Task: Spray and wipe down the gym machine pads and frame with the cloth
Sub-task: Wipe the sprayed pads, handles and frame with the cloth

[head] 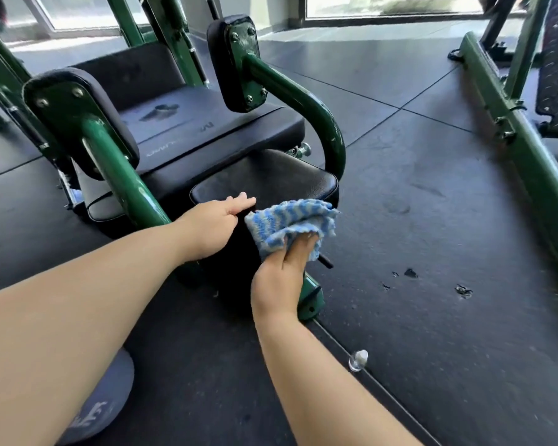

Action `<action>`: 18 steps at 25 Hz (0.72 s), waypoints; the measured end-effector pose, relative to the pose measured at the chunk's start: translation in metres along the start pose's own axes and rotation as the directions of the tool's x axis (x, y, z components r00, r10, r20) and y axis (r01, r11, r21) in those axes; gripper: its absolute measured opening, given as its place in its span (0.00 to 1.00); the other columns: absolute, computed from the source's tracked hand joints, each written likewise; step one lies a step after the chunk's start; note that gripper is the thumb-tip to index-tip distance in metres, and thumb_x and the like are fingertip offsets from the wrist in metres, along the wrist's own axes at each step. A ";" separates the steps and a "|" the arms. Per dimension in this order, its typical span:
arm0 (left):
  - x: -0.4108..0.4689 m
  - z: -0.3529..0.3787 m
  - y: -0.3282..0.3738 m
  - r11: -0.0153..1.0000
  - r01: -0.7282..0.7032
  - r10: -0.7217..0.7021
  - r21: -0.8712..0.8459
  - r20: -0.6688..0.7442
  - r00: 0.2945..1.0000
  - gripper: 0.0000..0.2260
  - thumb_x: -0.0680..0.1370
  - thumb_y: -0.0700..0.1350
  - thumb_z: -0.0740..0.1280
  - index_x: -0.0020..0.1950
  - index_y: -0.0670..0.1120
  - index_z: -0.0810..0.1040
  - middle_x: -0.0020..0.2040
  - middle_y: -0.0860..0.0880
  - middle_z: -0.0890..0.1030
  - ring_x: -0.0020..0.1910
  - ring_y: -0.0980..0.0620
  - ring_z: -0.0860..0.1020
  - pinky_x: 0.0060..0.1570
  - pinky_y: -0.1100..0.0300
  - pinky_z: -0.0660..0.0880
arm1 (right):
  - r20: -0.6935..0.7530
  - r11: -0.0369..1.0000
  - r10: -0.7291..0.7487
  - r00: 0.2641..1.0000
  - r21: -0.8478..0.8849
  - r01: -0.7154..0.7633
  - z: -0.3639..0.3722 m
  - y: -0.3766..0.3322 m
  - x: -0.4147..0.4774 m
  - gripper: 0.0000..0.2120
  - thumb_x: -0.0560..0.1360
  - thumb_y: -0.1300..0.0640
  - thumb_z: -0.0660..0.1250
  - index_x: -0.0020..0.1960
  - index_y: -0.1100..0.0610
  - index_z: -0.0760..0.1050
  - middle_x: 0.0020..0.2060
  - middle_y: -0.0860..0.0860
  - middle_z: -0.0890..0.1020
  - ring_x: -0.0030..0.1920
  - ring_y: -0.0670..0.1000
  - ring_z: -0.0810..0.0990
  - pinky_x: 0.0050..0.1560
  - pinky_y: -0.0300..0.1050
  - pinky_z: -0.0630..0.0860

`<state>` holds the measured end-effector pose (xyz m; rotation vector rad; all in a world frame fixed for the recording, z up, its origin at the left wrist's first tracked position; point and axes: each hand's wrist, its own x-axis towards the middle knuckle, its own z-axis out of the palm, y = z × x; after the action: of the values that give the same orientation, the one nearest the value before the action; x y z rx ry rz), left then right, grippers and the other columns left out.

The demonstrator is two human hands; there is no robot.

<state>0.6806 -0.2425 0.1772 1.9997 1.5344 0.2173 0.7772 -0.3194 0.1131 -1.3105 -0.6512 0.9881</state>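
A green-framed gym machine (120, 175) with black pads fills the left half of the head view. My right hand (281, 275) grips a blue-and-white striped cloth (290, 220) and holds it against the front side of the small black front pad (264, 178). My left hand (213, 226) rests on that pad's near left edge, fingers straight. Two upright side pads (78, 120) (232, 62) stand on curved green arms. Wet spots show on the seat pad (187, 123). A small clear spray bottle (358, 360) stands on the floor by my right forearm.
Dark rubber floor tiles (416, 220) spread to the right, with small wet marks (409, 273). Another green machine frame (516, 136) runs along the right side. A grey object (103, 410) lies under my left arm at the bottom left. Bright windows are at the back.
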 end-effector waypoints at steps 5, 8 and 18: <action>-0.002 0.001 0.001 0.995 0.027 -0.026 -0.099 0.010 1.000 0.24 0.81 0.34 0.50 0.75 0.52 0.62 0.77 0.57 0.57 0.76 0.60 0.52 0.67 0.69 0.46 | -0.129 0.974 0.174 0.976 0.168 -0.151 -0.019 -0.009 0.103 0.35 0.67 0.27 0.51 0.73 0.31 0.50 0.77 0.45 0.55 0.76 0.51 0.55 0.74 0.58 0.56; -0.003 0.000 0.003 0.995 0.024 -0.023 -0.100 0.016 1.000 0.25 0.80 0.33 0.50 0.75 0.51 0.63 0.77 0.54 0.57 0.76 0.59 0.52 0.67 0.69 0.46 | -0.167 0.985 0.134 0.977 0.128 -0.113 0.003 -0.001 0.057 0.30 0.72 0.35 0.49 0.73 0.30 0.46 0.77 0.45 0.57 0.76 0.51 0.58 0.74 0.58 0.57; -0.017 0.001 0.002 0.922 0.087 -0.147 -0.377 -0.136 0.980 0.21 0.80 0.35 0.51 0.65 0.51 0.77 0.65 0.61 0.71 0.63 0.62 0.67 0.48 0.78 0.62 | -0.157 0.998 0.018 0.987 -0.060 -0.028 -0.020 -0.030 0.066 0.25 0.83 0.52 0.52 0.79 0.49 0.50 0.78 0.49 0.55 0.75 0.50 0.58 0.67 0.36 0.57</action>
<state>0.6775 -0.2590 0.1815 1.6199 1.5708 0.5881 0.8317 -0.2709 0.1295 -1.4369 -0.5511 0.8792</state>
